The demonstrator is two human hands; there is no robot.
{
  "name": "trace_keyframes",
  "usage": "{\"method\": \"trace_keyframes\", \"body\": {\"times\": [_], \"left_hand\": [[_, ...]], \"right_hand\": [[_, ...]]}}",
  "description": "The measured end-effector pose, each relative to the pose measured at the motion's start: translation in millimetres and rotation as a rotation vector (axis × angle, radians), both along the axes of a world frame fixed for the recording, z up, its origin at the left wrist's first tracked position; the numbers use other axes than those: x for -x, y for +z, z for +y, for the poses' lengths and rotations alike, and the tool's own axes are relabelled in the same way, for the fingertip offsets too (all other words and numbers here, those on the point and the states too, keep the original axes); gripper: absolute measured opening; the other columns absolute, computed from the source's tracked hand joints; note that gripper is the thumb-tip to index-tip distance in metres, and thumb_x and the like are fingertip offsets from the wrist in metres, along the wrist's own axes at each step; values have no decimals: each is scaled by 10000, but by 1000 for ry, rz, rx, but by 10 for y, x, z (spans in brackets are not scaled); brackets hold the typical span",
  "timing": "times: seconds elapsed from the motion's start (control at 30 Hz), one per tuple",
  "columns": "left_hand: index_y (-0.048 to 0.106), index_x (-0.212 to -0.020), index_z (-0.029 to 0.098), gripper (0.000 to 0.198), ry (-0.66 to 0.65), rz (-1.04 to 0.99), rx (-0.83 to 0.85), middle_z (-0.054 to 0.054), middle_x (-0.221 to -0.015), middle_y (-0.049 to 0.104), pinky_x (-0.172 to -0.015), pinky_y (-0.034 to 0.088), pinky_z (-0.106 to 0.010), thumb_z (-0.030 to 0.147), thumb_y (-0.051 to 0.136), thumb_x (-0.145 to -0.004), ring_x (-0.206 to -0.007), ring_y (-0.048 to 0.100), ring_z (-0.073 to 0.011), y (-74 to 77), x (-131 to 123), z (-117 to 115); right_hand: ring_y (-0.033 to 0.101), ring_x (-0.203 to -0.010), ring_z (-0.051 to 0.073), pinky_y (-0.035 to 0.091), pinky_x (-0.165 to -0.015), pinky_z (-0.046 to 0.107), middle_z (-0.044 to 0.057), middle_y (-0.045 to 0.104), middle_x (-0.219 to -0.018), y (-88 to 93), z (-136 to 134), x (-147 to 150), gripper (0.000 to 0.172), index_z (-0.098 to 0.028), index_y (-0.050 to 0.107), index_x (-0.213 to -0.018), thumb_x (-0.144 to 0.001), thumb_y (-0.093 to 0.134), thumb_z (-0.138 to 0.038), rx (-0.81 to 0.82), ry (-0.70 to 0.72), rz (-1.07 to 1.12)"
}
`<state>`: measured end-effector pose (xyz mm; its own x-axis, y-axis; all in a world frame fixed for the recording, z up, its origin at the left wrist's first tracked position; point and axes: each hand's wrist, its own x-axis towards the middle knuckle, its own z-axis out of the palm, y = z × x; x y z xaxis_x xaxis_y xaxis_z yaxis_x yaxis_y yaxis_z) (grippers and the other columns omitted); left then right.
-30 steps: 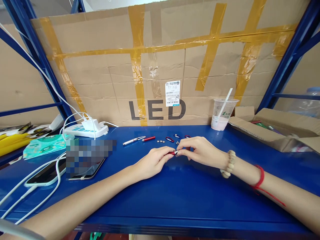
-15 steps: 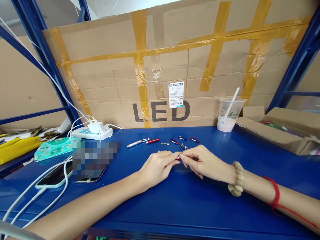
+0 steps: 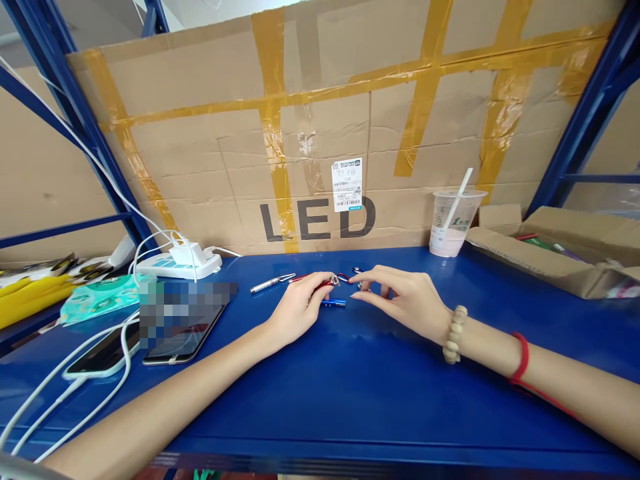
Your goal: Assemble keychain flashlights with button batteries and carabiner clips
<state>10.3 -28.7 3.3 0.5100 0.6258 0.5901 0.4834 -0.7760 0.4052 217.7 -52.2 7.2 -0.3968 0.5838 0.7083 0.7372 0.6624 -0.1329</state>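
Near the middle of the blue surface (image 3: pixel 320 400), I have the left hand (image 3: pixel 295 308) pinching a red tube (image 3: pixel 327 283) beside a blue tube (image 3: pixel 335 303), and just to their right the right hand (image 3: pixel 407 295) with thumb and forefinger spread, a cup (image 3: pixel 454 223) standing at the far right.

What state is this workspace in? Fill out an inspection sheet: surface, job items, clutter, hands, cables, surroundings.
Surface: blue shelf, glossy.
Job items: red tube with silvery end, held; blue tube and silver pen-like piece lying on the shelf.
Clutter: two phones, left; cup with straw and open carton, right.
Left hand: grip closed on the red tube.
Right hand: grip open, thumb and index finger apart.
Cables: white cables at left, one meeting a phone's edge.
Surroundings: cardboard marked LED behind; blue uprights both sides.
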Motion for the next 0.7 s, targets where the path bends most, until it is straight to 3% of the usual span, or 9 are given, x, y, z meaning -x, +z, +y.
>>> {"method": "trace_keyframes", "body": {"times": [0.27,0.4,0.53,0.7], "left_hand": [[532,-1091,201,256,-156,170,59,-43,-1013,618,-765,465,-242,235,351,-913,-855,591,-147,-57,-5,-6],[551,-989,188,221,-130,143,94,-31,-953,619,-726,454,-223,234,348,-915,-775,577,-125,-36,-3,-1],[544,-967,182,207,-104,113,144,-17,-895,623,-696,448,-218,230,351,-912,-699,567,-109,-20,-12,3],[527,-1024,203,194,-70,63,131,-22,-987,625,-780,449,-249,271,391,-903,-846,589,-140,-32,-12,14]], "right_hand": [[579,-587,42,382,-490,155,-26,658,-955,-31,-3,18,249,-280,644,-1022,-865,496,-405,-113,19,-92],[565,-547,40,386,-495,167,-25,657,-952,-23,47,-26,271,-276,651,-1002,-826,538,-448,-38,-15,-73],[584,-595,64,402,-546,181,-17,656,-951,-24,94,-45,261,-277,667,-959,-818,542,-457,100,50,-120],[581,-582,76,427,-572,213,-16,636,-1003,-27,100,-28,306,-287,650,-1008,-809,534,-489,236,-1,-160]]}}
